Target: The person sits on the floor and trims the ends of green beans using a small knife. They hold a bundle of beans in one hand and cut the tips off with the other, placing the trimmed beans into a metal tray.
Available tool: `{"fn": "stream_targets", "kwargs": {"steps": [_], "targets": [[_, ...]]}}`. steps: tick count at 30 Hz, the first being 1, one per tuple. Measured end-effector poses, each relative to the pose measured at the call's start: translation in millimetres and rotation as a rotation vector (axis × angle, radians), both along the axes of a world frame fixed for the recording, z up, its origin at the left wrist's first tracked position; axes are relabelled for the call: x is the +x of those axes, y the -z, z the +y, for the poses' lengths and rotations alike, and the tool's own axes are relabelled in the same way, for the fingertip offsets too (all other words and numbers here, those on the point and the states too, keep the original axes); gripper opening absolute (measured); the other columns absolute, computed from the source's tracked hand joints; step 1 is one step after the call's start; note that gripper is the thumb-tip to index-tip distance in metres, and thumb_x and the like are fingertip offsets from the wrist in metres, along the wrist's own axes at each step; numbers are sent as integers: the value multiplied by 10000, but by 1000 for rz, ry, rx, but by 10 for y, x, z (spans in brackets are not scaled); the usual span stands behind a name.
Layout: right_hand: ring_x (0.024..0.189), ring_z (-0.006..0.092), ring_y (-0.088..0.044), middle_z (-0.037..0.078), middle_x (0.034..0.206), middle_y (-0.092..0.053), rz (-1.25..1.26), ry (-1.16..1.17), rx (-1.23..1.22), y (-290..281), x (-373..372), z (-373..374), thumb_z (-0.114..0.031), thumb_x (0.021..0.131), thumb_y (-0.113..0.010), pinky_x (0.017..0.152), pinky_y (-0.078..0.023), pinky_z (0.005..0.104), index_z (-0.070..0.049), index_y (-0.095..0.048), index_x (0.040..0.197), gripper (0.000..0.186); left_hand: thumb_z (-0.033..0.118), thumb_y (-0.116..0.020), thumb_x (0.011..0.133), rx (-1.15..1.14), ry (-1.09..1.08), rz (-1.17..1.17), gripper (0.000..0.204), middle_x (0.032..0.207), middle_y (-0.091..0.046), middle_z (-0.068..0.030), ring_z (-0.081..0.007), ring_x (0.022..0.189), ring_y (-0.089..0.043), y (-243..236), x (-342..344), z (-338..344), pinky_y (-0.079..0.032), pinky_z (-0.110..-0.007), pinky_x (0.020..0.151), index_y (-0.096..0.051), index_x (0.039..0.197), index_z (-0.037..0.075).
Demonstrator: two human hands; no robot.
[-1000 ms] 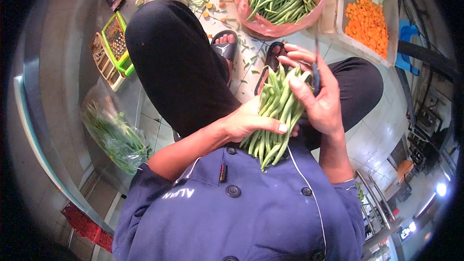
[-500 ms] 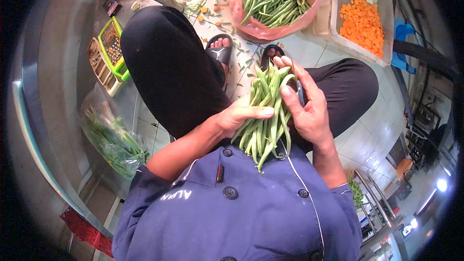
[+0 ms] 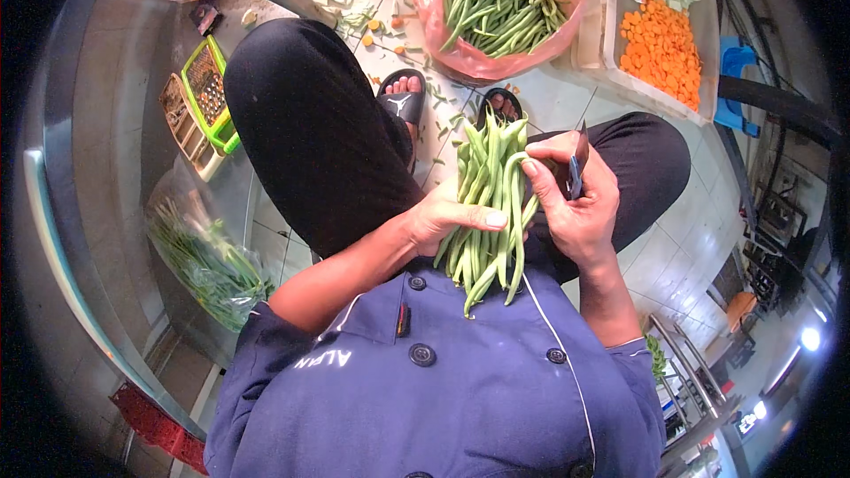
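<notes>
My left hand (image 3: 450, 215) is wrapped round a bunch of green beans (image 3: 482, 186), its thumb lying across the front. The bunch stands nearly upright before my shirt, its lower ends hanging loose. At its right side, my right hand (image 3: 580, 204) pinches the bent top of one green bean between thumb and forefinger. Also in the right hand is what looks like a small knife (image 3: 577, 166), dark and bluish, pointing up; the curled fingers hide part of it.
A pink plastic bag (image 3: 474, 64) of green beans lies open beyond my feet. To its right, a tub (image 3: 611, 35) holds chopped orange carrots (image 3: 662, 49) and pale green pieces. Trimmings litter the tiles. Left are a green-framed grater (image 3: 208, 93) and bagged leafy greens (image 3: 208, 252).
My right hand has turned and its fingers have curled down from the bunch's top to pinch one bean. More of the knife-like tool shows. The left hand keeps its hold.
</notes>
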State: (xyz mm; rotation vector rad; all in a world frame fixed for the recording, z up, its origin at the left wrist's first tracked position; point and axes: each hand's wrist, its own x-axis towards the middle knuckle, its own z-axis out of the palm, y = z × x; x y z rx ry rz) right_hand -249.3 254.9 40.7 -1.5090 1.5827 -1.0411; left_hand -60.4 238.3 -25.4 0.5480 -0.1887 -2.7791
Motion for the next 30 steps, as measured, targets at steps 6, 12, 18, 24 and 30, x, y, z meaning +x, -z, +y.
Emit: {"fn": "stream_targets", "kwargs": {"steps": [6,12,18,24,30], "targets": [[814,223,-651,123,896,-651,21,-70,-121,63,8,-40,52,852,-723,743,-521,319,27,-671,993,152,124,-827,799,38,13,36,511,1018,-661,-109,-265,935,-713,28,-38,10,-603,-405,848,-569,1229,25],[894,208,-644,111,1010,-664,-174,-112,41,-66,36,-72,35,879,-701,829,-512,306,23,-696,1112,233,136,-795,789,-37,-61,26,490,996,-674,-131,-260,932,-700,113,-39,63,-584,-392,836,-580,1209,1],[785,78,-582,41,962,-644,-160,-107,237,-57,-35,-122,-31,918,-714,692,-473,222,31,-689,1118,212,161,-750,790,-57,-38,30,416,968,-670,-141,-258,904,-675,194,27,60,-550,-386,816,-601,1137,-13],[798,122,-605,55,921,-650,-38,-191,161,-56,-46,-171,-30,894,-740,709,-488,258,29,-697,1064,186,178,-744,844,76,-27,151,483,1093,-670,-160,-269,1014,-692,64,67,-31,-562,-425,937,-565,1258,5],[883,190,-633,93,939,-655,-41,-212,85,-27,-20,-198,-12,872,-743,795,-500,293,28,-711,1011,149,163,-746,829,103,-40,81,544,1056,-646,-185,-313,991,-677,157,62,41,-533,-502,983,-518,1302,20]]}}
